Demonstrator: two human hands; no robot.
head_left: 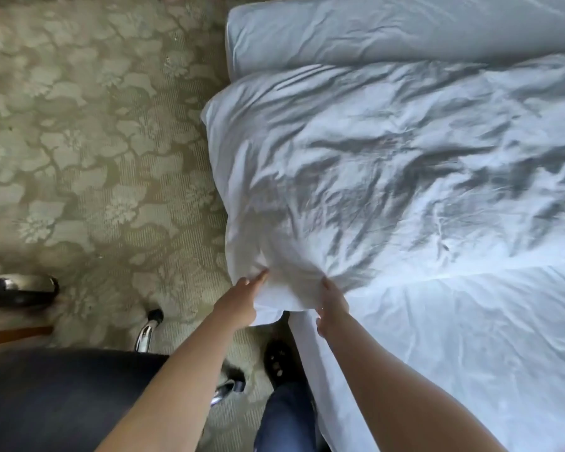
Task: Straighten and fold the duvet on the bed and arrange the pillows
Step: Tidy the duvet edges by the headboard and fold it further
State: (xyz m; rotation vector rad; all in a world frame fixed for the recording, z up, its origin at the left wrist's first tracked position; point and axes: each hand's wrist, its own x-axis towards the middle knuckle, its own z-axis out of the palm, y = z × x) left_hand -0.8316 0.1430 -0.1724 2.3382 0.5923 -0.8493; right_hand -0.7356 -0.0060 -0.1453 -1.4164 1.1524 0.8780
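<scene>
A crumpled white duvet (388, 177) lies across the bed, its near left corner bunched up over the bed's edge. My left hand (242, 300) grips that corner from the left side, one finger stretched along the cloth. My right hand (331, 306) grips the same bunched corner from the right, fingers curled into the fabric. A long white pillow (388, 31) lies across the head of the bed at the top. Smoother white bedding (470, 337) covers the near part of the bed.
A patterned green carpet (95, 141) fills the left half. A dark office chair seat (62, 396) with chrome legs (146, 334) stands at the lower left, close to my left arm. My leg in jeans (284, 419) and dark shoe (276, 358) are beside the bed.
</scene>
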